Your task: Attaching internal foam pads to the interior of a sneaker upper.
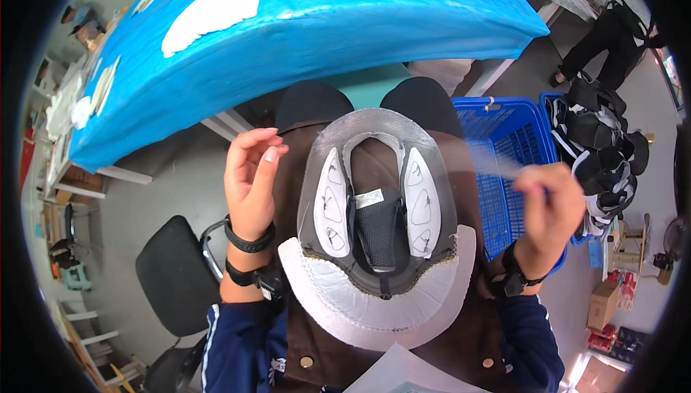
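On my lap, over a brown apron, lies a dark shoe upper (pixel 306 199), spread open. It has white side panels with outlined triangles, a pale silvery padded band along its near edge, and a black mesh tongue (pixel 380 231) in the middle. My left hand (pixel 252 181) is raised just left of the upper, apart from it. Its fingers are loosely curled, the thumb separate, with nothing seen between them. Out to the right, over the blue basket, my right hand (pixel 551 202) is smeared by motion. Its fingers look pinched, and a faint pale streak runs from them toward the upper.
A table with a blue cover (pixel 345 15) stands ahead, bearing white cut pieces (pixel 212 19). At my right is a blue plastic basket (pixel 497 191), beside a heap of black-and-white uppers (pixel 601 148). A black chair (pixel 176 278) stands at left. Another person (pixel 608 44) stands far right.
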`<state>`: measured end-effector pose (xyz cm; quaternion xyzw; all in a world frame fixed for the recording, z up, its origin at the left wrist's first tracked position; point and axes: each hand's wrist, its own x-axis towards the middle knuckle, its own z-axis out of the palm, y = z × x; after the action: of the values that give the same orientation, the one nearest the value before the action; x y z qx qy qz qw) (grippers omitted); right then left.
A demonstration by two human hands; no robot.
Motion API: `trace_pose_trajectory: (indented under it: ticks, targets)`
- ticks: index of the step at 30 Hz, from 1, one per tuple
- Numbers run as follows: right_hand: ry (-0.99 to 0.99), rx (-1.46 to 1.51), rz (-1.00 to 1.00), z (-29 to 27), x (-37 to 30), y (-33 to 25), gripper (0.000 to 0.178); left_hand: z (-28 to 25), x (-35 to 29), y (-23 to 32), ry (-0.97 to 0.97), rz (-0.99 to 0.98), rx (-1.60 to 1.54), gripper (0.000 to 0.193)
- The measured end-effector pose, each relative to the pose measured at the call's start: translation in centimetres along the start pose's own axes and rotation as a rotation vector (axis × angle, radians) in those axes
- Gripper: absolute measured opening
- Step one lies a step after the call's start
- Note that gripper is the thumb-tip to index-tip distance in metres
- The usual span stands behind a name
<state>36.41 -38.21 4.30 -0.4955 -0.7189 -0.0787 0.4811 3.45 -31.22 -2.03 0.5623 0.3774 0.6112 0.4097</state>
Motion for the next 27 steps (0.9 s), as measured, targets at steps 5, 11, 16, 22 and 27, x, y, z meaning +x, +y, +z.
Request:
trace_pose_trajectory:
  ticks: [5,11,16,22,27]
  targets:
    - [0.294,-0.387,0.056,0.2,0.8,-1.5,0.012,0.6,0.2,0.6,-0.024,0.057,0.015,0.021]
    - [0.201,-0.324,-0.145,1.1,1.2,-3.0,0.011,0.3,0.0,0.7,-0.036,0.042,-0.009,0.021]
    - [-0.05,-0.243,-0.393,0.9,1.7,-3.3,0.022,0.5,-0.3,0.7,-0.063,0.027,-0.02,0.021]
    - [-0.222,-0.226,-0.444,0.4,1.8,-3.6,0.018,0.5,-0.7,1.0,-0.094,0.044,-0.027,0.02]
    - [-0.157,-0.216,-0.468,0.5,1.9,-4.2,0.012,0.4,-0.7,1.2,-0.058,0.041,-0.013,0.019]
